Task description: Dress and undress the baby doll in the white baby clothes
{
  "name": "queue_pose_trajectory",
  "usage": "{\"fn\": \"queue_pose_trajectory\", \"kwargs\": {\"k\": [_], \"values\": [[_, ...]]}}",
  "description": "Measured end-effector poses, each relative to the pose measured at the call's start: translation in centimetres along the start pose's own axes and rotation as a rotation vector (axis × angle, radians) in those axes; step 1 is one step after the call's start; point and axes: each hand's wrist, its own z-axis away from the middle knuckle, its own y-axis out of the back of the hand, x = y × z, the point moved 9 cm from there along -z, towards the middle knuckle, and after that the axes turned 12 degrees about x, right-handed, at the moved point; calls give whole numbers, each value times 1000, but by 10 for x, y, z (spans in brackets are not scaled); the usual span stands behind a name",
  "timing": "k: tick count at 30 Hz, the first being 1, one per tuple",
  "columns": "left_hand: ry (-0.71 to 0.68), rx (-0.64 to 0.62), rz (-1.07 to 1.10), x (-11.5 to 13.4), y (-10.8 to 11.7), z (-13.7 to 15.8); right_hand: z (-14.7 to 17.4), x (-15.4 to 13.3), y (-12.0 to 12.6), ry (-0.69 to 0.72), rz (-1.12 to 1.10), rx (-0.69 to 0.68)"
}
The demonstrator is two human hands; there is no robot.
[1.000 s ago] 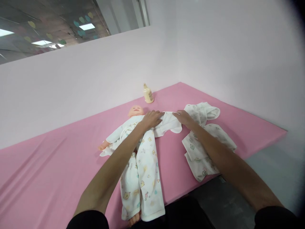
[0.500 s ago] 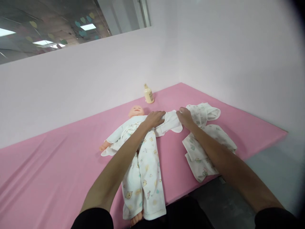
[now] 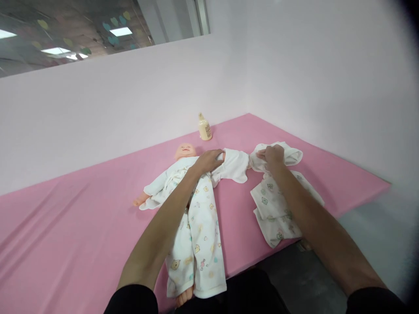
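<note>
A baby doll (image 3: 185,150) lies on its back on the pink padded table (image 3: 111,218), wearing a white top and patterned trousers (image 3: 203,235). My left hand (image 3: 208,161) is closed around the doll's arm on the right side, covering most of it. Just beyond that hand, a plain white part of the clothing (image 3: 234,165) lies spread on the table. My right hand (image 3: 274,155) rests on a patterned white baby garment (image 3: 291,153), fingers stretched toward the left and touching the cloth. Its thumb is hard to see.
A folded patterned garment (image 3: 270,203) lies under my right forearm near the front edge. A cream pump bottle (image 3: 205,128) stands behind the doll, close to the white wall (image 3: 147,100). The wall meets another at the back corner.
My right hand has let go of the plain white cloth and moved right onto the patterned garment, its fingers now extended. My left hand stays near the doll's arm.
</note>
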Motion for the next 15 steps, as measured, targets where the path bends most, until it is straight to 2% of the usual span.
{"fn": "queue_pose_trajectory", "kwargs": {"k": [3,6,9,12,15], "values": [[-12,-9,-56,0,-4,0,9,-5,12,-66,-75,46],[-46,-34,-133,5,-10,2,30,-34,2,64,-70,35],[-80,-42,-194,12,-12,3,52,-63,-29,259,28,-134],[-83,-23,-228,14,-12,3,59,-60,-54,252,105,-321],[-85,-6,-220,16,-10,3,54,-53,-62,251,62,-407]]}}
